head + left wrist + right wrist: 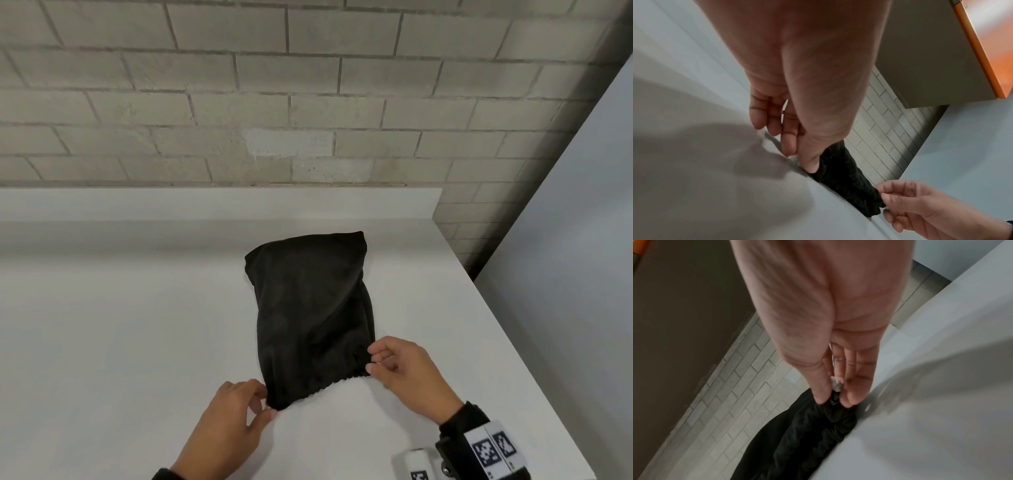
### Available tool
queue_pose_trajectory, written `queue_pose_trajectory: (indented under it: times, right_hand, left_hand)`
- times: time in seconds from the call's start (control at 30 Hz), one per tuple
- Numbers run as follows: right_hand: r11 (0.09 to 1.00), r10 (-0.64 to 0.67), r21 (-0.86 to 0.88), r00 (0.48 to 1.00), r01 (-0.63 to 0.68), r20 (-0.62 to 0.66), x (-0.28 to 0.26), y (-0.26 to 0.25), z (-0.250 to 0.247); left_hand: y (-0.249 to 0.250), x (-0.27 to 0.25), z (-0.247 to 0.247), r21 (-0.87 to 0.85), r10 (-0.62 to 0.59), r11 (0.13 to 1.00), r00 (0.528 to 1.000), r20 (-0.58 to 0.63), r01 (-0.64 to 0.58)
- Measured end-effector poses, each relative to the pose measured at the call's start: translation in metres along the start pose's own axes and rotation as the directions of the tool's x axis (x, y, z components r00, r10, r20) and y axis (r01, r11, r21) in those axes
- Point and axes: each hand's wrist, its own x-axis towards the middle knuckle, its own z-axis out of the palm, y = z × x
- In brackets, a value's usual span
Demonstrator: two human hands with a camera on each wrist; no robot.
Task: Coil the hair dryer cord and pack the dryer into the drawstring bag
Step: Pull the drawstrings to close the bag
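A black drawstring bag (308,308) lies bulging on the white counter (120,325), its gathered mouth toward me. The hair dryer and its cord are hidden from view. My left hand (265,402) pinches the left corner of the gathered mouth between thumb and fingers; the left wrist view shows the thumb tip on the black fabric (844,177). My right hand (371,361) pinches the right corner of the mouth. In the right wrist view its thumb and fingers (849,395) squeeze the bunched fabric (818,434) there.
A grey brick wall (274,85) rises behind the counter's low white backsplash (205,202). The counter's right edge (507,325) runs diagonally beside a pale panel. A small white marked block (416,466) lies near my right wrist. A cabinet with an orange edge (978,48) hangs above.
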Motion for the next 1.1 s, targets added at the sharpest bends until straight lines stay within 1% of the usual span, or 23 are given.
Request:
queue_pose_trajectory:
  times: [0.07,0.13,0.2,0.27,0.33,0.4,0.47,0.53,0.6,0.77,0.87,0.93,1.0,1.07,1.1]
  right_hand:
    - [0.999,0.022,0.025,1.000,-0.022,0.013,0.000,0.000,0.002]
    - [0.997,0.043,0.059,0.999,-0.044,0.018,-0.001,0.000,0.004]
    - [0.996,0.044,0.078,0.999,-0.045,0.017,-0.004,0.000,0.007]
    - [0.995,0.038,0.089,0.999,-0.040,0.019,-0.010,0.000,0.006]
    - [0.990,0.025,0.137,0.999,-0.028,0.022,-0.018,0.002,0.000]
    - [0.986,-0.018,0.167,0.998,0.007,0.064,-0.028,0.005,-0.009]
    - [0.990,-0.050,0.140,0.991,0.032,0.126,-0.039,0.009,-0.017]
    - [0.993,-0.054,0.109,0.987,0.038,0.151,-0.050,0.018,-0.021]
    - [0.995,-0.048,0.098,0.988,0.033,0.147,-0.060,0.028,-0.026]
    - [1.000,0.006,0.023,0.996,-0.008,0.084,-0.082,0.057,-0.054]
    - [0.999,0.054,-0.009,0.995,-0.054,0.082,-0.089,0.072,-0.066]
    - [0.997,0.075,-0.013,0.992,-0.075,0.098,-0.091,0.075,-0.070]
    - [0.997,0.070,0.002,0.987,-0.071,0.141,-0.092,0.072,-0.070]
    - [0.997,0.078,-0.010,0.979,-0.077,0.189,-0.090,0.066,-0.067]
    - [0.996,0.091,0.002,0.971,-0.094,0.219,-0.090,0.061,-0.065]
  left_hand:
    - [-0.002,-0.001,0.004,0.046,0.035,0.998,0.999,-0.029,-0.034]
    - [-0.002,-0.002,0.006,0.048,0.077,0.996,0.995,-0.059,-0.074]
    - [-0.002,-0.003,0.008,0.072,0.091,0.994,0.994,-0.064,-0.087]
    - [-0.007,-0.004,0.006,0.135,0.118,0.985,0.991,-0.066,-0.108]
    - [-0.017,-0.007,0.001,0.195,0.144,0.972,0.987,-0.068,-0.128]
    - [-0.027,-0.012,-0.009,0.240,0.193,0.956,0.979,-0.071,-0.171]
    - [-0.034,-0.016,-0.020,0.286,0.241,0.934,0.968,-0.069,-0.212]
    - [-0.039,-0.019,-0.027,0.318,0.265,0.920,0.961,-0.079,-0.228]
    - [-0.047,-0.021,-0.032,0.347,0.274,0.912,0.955,-0.115,-0.219]
    - [-0.078,-0.029,-0.053,0.377,0.207,0.920,0.952,-0.226,-0.111]
    - [-0.080,-0.030,-0.059,0.377,0.227,0.918,0.940,-0.254,-0.120]
    - [-0.076,-0.029,-0.059,0.364,0.227,0.922,0.945,-0.234,-0.131]
    - [-0.078,-0.029,-0.057,0.328,0.211,0.933,0.963,-0.165,-0.148]
    - [-0.081,-0.026,-0.060,0.252,0.200,0.950,0.979,-0.032,-0.186]
    - [-0.080,-0.025,-0.061,0.185,0.193,0.963,0.980,0.038,-0.197]
